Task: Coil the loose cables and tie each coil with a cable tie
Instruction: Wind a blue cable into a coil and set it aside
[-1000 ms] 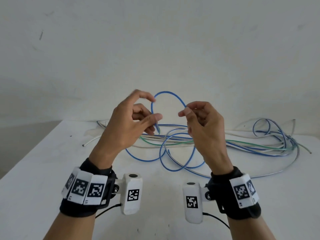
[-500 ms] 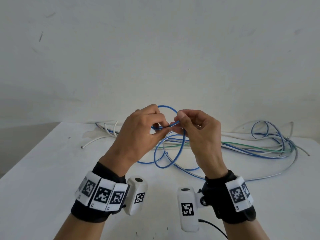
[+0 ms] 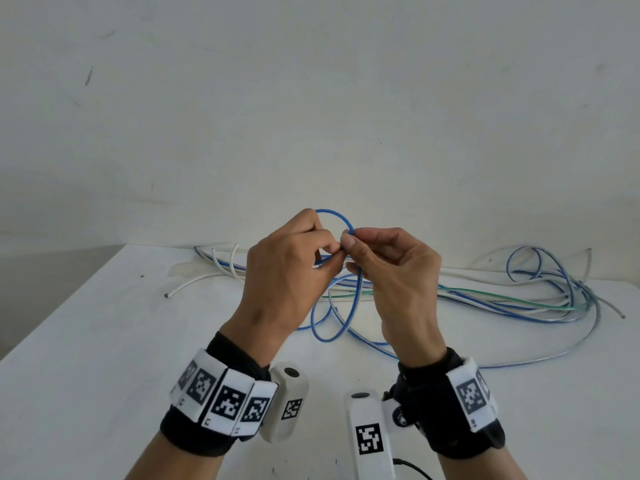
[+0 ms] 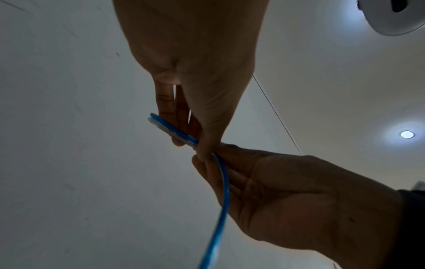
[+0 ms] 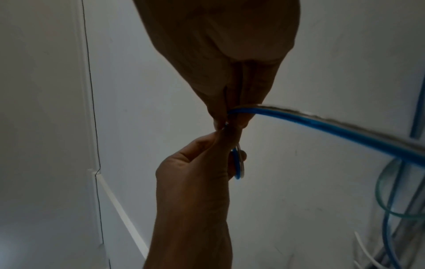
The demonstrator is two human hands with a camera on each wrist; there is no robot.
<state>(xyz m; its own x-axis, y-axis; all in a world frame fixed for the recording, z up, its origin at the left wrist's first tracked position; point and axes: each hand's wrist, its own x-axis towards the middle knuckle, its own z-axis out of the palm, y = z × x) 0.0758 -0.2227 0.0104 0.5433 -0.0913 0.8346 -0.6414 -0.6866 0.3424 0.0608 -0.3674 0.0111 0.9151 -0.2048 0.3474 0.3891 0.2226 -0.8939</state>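
Both hands are raised above the white table (image 3: 90,341), fingertips meeting on a thin blue cable (image 3: 337,216). My left hand (image 3: 294,271) pinches the cable where a small loop closes. My right hand (image 3: 391,271) pinches the same cable right beside it. The loop arches above the fingers, and the rest of the cable hangs down in larger turns (image 3: 322,337) onto the table. In the left wrist view the blue cable (image 4: 220,209) runs down past the right hand (image 4: 287,196). In the right wrist view the cable (image 5: 322,123) leaves my fingers to the right.
A tangle of loose blue, white and green cables (image 3: 519,296) lies along the back of the table, reaching far right. White cable ends (image 3: 221,261) stick out at the back left. A plain wall stands behind the table.
The hands came together from apart. The open arc of blue cable between them has closed into a small loop, pinched by both hands, and the hands sit slightly lower.
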